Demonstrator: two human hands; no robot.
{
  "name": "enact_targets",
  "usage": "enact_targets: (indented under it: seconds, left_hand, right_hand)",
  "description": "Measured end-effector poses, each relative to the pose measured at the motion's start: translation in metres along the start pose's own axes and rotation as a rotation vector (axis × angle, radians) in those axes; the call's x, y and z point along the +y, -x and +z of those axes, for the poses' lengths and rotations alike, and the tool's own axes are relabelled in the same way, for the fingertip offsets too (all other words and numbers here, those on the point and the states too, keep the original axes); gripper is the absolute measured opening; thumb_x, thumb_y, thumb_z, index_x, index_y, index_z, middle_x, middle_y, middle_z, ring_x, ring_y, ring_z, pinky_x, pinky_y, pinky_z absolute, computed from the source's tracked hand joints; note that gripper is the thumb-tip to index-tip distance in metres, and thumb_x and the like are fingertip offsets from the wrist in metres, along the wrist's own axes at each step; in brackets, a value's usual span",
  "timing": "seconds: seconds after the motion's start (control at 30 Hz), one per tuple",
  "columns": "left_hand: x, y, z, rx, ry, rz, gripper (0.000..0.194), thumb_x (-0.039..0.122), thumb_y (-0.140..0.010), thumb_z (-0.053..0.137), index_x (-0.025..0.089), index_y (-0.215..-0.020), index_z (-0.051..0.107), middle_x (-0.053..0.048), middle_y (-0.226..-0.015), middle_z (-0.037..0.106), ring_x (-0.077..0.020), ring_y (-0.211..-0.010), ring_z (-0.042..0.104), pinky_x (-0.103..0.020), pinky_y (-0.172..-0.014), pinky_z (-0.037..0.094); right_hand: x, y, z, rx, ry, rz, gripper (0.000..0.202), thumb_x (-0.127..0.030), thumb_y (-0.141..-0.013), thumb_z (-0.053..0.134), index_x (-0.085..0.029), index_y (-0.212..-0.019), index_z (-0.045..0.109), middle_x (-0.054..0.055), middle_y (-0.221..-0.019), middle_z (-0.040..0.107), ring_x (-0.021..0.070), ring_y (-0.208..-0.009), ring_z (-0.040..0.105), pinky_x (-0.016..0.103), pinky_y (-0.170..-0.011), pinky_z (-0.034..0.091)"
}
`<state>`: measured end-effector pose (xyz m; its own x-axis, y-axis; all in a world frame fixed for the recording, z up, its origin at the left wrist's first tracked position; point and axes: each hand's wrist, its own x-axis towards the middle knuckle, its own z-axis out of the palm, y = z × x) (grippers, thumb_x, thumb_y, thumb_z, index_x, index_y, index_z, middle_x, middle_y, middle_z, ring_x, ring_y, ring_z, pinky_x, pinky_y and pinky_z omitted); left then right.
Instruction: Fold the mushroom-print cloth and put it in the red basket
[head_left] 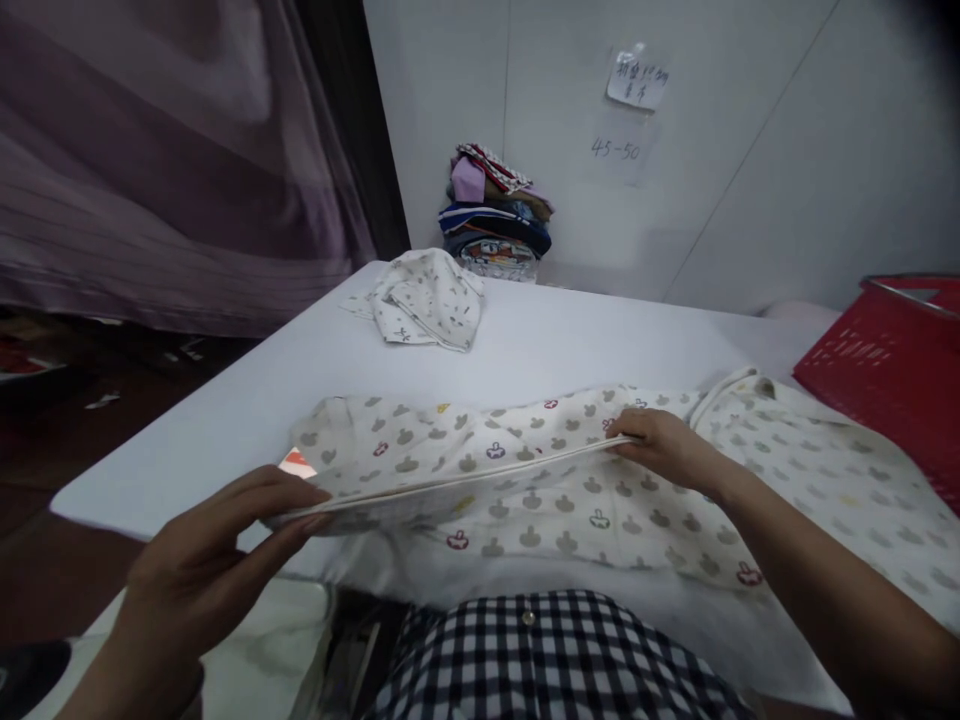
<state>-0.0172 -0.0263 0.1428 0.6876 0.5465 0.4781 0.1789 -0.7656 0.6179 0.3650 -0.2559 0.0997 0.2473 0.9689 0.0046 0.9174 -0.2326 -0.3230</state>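
Note:
A cream cloth point(540, 425) with small grey, red and yellow printed motifs lies across the table in front of me. Its pale bound edge is pulled straight and slightly raised between my two hands. At the left end of this edge, my left hand point(217, 550) pinches the cloth between thumb and fingers. My right hand point(664, 450) is closed on the same edge further right, its fingertips partly hidden. A small orange-and-white patch point(298, 463) shows at the cloth's left end. To the right, more of the printed cloth spreads out with a curved, folded edge.
A crumpled white printed cloth point(431, 300) rests at the back left of the white table point(187, 430). Behind it stands a stack of folded fabrics point(495, 215) against the wall. A red basket point(892, 375) is at the right, and a purplish curtain point(172, 170) hangs at the left.

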Motion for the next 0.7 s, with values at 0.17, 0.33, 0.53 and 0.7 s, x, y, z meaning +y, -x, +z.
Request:
enact_targets:
  seconds: [0.17, 0.33, 0.53, 0.7]
  left_hand:
    - [-0.012, -0.021, 0.004, -0.069, -0.176, -0.02, 0.008, 0.029, -0.083, 0.054, 0.023, -0.084, 0.059, 0.003, -0.076, 0.06, -0.011, -0.067, 0.057, -0.019, -0.054, 0.043]
    - [-0.014, -0.061, 0.025, -0.073, -0.67, -0.14, 0.026, 0.041, -0.089, 0.041, 0.019, -0.086, 0.055, -0.003, -0.093, 0.059, -0.0182, -0.081, 0.057, -0.024, -0.058, 0.041]
    - [0.026, -0.089, 0.107, -0.205, -0.566, 0.039, 0.022, 0.029, -0.09, 0.037, 0.02, -0.091, 0.057, -0.006, -0.091, 0.063, -0.0203, -0.087, 0.059, -0.029, -0.069, 0.044]
    - [0.049, -0.082, 0.167, -0.419, -0.183, 0.206, 0.032, 0.023, -0.089, 0.037, 0.022, -0.119, 0.049, -0.004, -0.105, 0.065, -0.0176, -0.091, 0.062, -0.029, -0.078, 0.046]
  right_hand:
    - [0.004, -0.002, -0.01, 0.046, 0.031, 0.042, 0.019, -0.029, -0.084, 0.051, -0.025, -0.09, 0.069, 0.004, -0.085, 0.066, 0.0169, -0.075, 0.059, 0.027, -0.065, 0.043]
    - [-0.009, -0.014, -0.013, 0.154, -0.18, -0.014, 0.019, -0.028, -0.085, 0.052, -0.024, -0.087, 0.07, 0.003, -0.078, 0.061, 0.0144, -0.073, 0.058, 0.025, -0.065, 0.043]
    - [-0.042, -0.035, 0.006, 0.161, -0.225, -0.07, 0.017, -0.016, -0.081, 0.054, -0.023, -0.084, 0.07, 0.001, -0.08, 0.062, 0.0136, -0.075, 0.058, 0.024, -0.066, 0.041]
    - [-0.059, -0.041, 0.02, 0.215, -0.11, -0.121, 0.014, -0.014, -0.079, 0.056, -0.021, -0.083, 0.067, 0.002, -0.084, 0.062, 0.0142, -0.08, 0.057, 0.023, -0.071, 0.04]
